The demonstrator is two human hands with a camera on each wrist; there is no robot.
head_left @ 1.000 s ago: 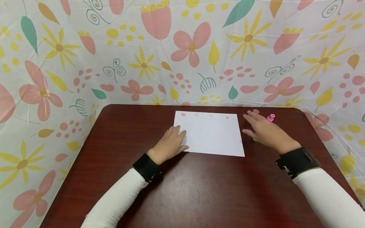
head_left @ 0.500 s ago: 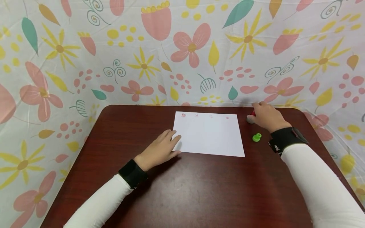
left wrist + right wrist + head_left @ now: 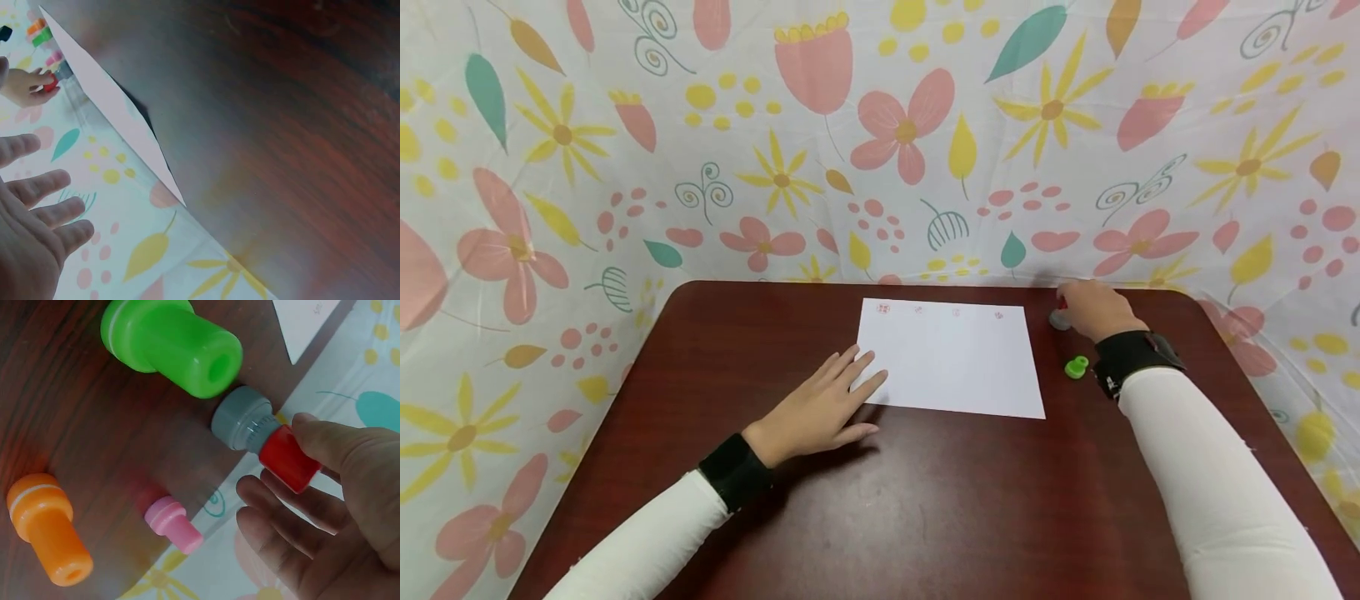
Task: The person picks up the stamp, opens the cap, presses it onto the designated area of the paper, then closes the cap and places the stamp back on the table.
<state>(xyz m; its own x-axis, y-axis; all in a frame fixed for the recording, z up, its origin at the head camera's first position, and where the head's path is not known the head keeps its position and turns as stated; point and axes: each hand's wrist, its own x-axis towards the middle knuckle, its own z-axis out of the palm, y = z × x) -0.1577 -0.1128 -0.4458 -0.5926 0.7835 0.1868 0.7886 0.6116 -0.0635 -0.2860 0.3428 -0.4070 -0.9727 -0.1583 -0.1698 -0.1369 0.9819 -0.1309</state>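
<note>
In the head view the left hand (image 3: 808,413) spreads at the left of the paper (image 3: 951,358), the right hand (image 3: 1097,307) at the red stamp (image 3: 1060,320) right of it. Left wrist view: fingers (image 3: 76,232) straight. Right wrist view: the hand pinches the handle (image 3: 289,459); a straight lift should clear the green stamp (image 3: 169,345).

No legible txt — red marks (image 3: 883,309) on white paper (image 3: 951,367) too sm. to read.

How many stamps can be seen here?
4: the green stamp and orange stamp on the table, the pink stamp near its far edge, the red-and-grey stamp in the right hand. More may be hidden.
</note>
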